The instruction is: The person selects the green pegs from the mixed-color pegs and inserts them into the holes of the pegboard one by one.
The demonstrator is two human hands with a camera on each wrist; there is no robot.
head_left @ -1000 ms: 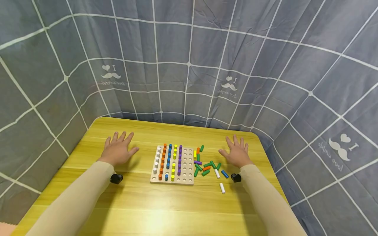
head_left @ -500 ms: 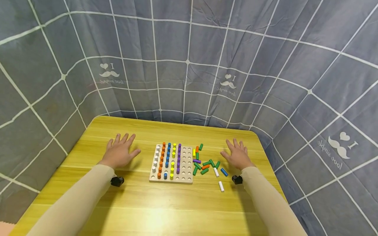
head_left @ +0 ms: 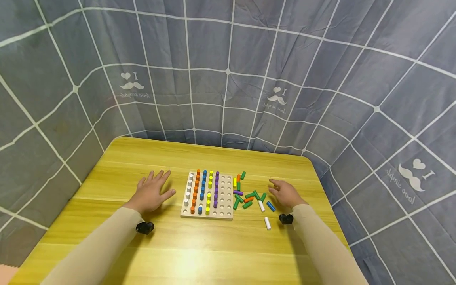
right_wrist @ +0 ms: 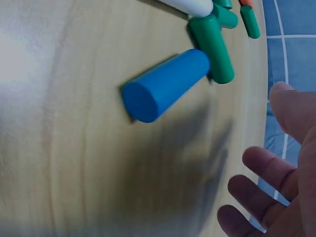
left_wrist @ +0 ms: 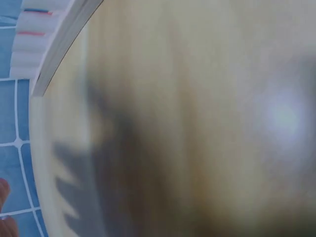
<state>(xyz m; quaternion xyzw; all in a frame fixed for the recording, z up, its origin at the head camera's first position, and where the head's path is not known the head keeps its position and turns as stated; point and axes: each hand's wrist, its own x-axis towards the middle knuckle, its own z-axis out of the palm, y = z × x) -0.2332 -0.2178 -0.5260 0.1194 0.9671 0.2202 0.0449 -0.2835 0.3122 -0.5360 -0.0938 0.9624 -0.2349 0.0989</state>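
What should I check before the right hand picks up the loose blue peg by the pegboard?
1. Right hand holds nothing, fingers relaxed: ok.
2. Blue peg lies free on the table, untouched by the hand: ok.
3. A green peg touches the blue peg's far end and may roll when it is lifted: not ok.
4. Pegboard has open holes in its right columns: ok.
5. Left hand rests flat beside the pegboard, off the pegs: ok.
6. Which hole suits the blue peg: cannot tell.
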